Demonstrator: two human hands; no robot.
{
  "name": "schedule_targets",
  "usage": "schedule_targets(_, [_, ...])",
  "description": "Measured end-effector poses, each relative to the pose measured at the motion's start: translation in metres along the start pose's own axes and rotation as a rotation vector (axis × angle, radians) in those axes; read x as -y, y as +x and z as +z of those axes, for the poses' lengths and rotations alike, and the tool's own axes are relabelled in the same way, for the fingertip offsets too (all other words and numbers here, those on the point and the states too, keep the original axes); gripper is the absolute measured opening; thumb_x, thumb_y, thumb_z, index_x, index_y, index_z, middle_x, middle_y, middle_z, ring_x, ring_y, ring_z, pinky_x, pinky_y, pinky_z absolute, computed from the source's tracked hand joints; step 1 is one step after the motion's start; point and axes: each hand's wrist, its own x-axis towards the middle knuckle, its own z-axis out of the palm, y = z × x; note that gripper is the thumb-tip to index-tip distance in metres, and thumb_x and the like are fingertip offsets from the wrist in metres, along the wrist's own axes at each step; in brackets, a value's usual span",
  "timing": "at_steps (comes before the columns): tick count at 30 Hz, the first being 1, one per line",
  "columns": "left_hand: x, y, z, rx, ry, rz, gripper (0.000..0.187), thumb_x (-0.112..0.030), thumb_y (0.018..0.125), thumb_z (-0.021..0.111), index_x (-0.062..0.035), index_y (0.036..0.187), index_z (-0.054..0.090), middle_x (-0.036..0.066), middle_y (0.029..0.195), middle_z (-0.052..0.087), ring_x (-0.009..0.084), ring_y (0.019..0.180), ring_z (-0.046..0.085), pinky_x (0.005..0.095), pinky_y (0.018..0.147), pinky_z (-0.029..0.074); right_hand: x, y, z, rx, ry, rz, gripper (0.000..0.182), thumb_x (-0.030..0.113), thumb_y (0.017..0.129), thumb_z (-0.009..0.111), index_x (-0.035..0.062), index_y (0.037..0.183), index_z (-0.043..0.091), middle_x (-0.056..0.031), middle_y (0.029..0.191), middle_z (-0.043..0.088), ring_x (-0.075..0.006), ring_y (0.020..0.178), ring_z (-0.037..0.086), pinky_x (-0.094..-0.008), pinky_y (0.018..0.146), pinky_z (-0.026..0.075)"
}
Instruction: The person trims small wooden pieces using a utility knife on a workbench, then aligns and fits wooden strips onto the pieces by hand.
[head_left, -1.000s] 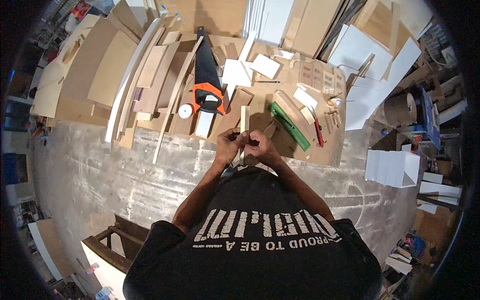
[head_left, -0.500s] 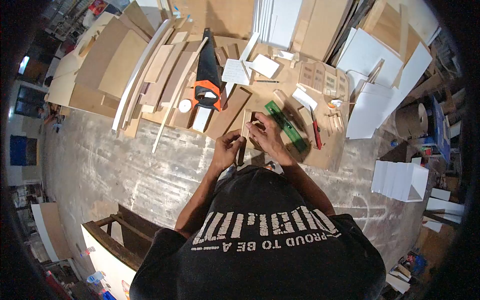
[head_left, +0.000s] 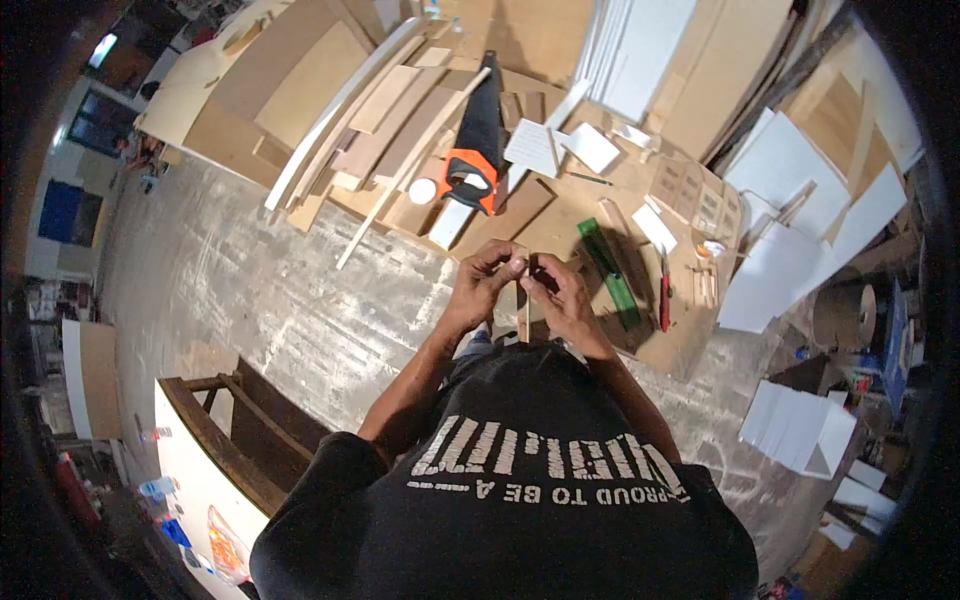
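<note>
My left hand and my right hand are close together in front of my chest, at the near edge of the work board. Both have their fingers closed around a narrow wooden strip, which points down toward my shirt. The fingers cover its upper part. Beyond my hands lies a handsaw with an orange and black handle. To the right of my right hand are a green level-like tool and a red cutter.
Long wooden strips and boards lie at the back left. White sheets lean at the right. A dark wooden frame stands at lower left. Papers, a pencil and a white roll rest on the board.
The view has shifted, so the board and tools appear further right. My hands have come closer together on the strip, and my right hand's fingers have drawn in.
</note>
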Motion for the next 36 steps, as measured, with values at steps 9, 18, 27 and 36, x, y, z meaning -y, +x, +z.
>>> schedule_targets(9, [0.012,0.012,-0.018,-0.028,-0.093,-0.131,0.032,-0.024,0.095,0.065,-0.0011,0.117,0.064,0.005,0.102,0.068,0.0119,0.090,0.062,0.0293,0.081,0.049,-0.020,0.023,0.019,-0.151,-0.072,0.013,0.023,0.013,0.094,0.064,-0.0012,0.112,0.062,-0.0005,0.086,0.061,-0.0071,0.077,0.056,-0.0241,0.067,0.047])
schedule_targets(18, [0.065,0.044,-0.128,-0.329,0.420,-0.035,0.022,-0.013,0.092,0.059,0.0048,0.099,0.069,0.013,0.075,0.069,0.0166,0.072,0.065,0.0335,0.065,0.050,-0.068,0.057,0.010,-0.369,-0.101,0.336,0.041,0.039,0.101,0.049,0.0024,0.115,0.062,-0.0035,0.083,0.060,-0.0125,0.071,0.057,-0.0296,0.064,0.047])
schedule_targets(27, [0.042,0.083,-0.272,-0.241,1.305,-0.145,0.029,-0.012,0.083,0.065,-0.0058,0.111,0.062,0.018,0.097,0.062,0.0381,0.094,0.062,0.0475,0.077,0.052,-0.105,0.085,0.022,-0.479,0.371,0.631,0.040,0.038,0.100,0.050,0.0063,0.125,0.052,-0.0052,0.088,0.059,-0.0154,0.067,0.061,-0.0297,0.056,0.053])
schedule_targets(36, [0.055,0.077,-0.302,-0.330,0.790,-0.051,0.021,-0.014,0.090,0.065,0.0028,0.103,0.062,0.016,0.086,0.065,0.0249,0.074,0.062,0.0367,0.066,0.050,-0.181,0.143,0.032,-0.486,-0.174,0.349,0.042,0.019,0.092,0.053,-0.0047,0.127,0.050,-0.0204,0.112,0.061,-0.0346,0.105,0.058,-0.0411,0.092,0.045])
